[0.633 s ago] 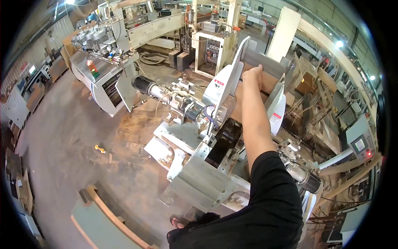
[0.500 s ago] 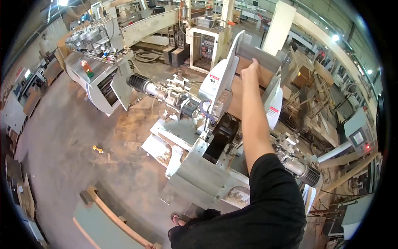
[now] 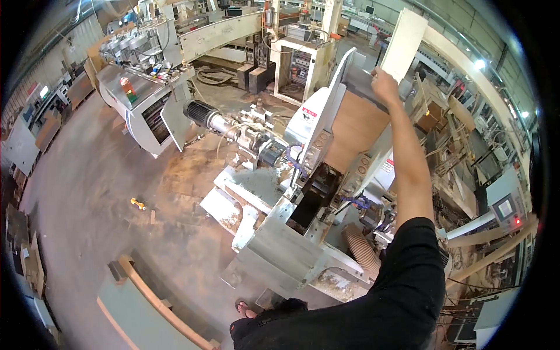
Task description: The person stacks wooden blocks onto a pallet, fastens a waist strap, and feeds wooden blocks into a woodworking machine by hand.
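My right arm, in a black sleeve, reaches forward over a machine. At its end my right hand (image 3: 385,87) is closed, knuckles up, at the right end of a dark grey panel (image 3: 360,80). What its fingers hold, if anything, is hidden. Below that panel a brown board (image 3: 354,123) slopes down between two white guards, the left one (image 3: 309,119) tall and curved. An open dark slot (image 3: 318,197) lies in the machine below the board. My left hand does not show.
A motor (image 3: 201,112) juts out left of the machine. A ribbed hose (image 3: 360,248) curves by my right sleeve. A control panel (image 3: 506,207) stands at right. At lower left lies a pale green panel with a curved wooden edge (image 3: 160,297). A small yellow object (image 3: 137,203) is on the floor.
My right hand has moved right and slightly up from the middle of the grey panel to its right end. More of the brown board and the ribbed hose now show.
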`<state>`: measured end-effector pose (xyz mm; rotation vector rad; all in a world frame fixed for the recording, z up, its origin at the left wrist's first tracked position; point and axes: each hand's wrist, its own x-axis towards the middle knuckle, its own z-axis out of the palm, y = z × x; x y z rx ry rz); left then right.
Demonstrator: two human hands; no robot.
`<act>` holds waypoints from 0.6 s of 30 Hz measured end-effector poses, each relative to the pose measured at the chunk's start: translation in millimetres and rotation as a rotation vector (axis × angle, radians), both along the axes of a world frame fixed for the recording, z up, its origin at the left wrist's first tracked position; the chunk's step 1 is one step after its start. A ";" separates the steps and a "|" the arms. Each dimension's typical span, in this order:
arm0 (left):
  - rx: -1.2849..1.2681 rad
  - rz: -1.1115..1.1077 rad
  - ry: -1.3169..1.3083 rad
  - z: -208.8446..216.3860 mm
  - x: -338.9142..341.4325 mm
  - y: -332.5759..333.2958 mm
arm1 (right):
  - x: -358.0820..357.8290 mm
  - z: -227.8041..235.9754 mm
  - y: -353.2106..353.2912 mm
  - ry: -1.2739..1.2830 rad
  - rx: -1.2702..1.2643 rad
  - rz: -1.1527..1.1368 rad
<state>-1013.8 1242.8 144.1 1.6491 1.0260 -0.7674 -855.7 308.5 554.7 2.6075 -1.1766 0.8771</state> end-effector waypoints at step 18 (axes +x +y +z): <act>0.007 -0.029 -0.004 -51.1 -23.0 33.5 | 4.1 -20.3 24.9 0.349 0.000 0.328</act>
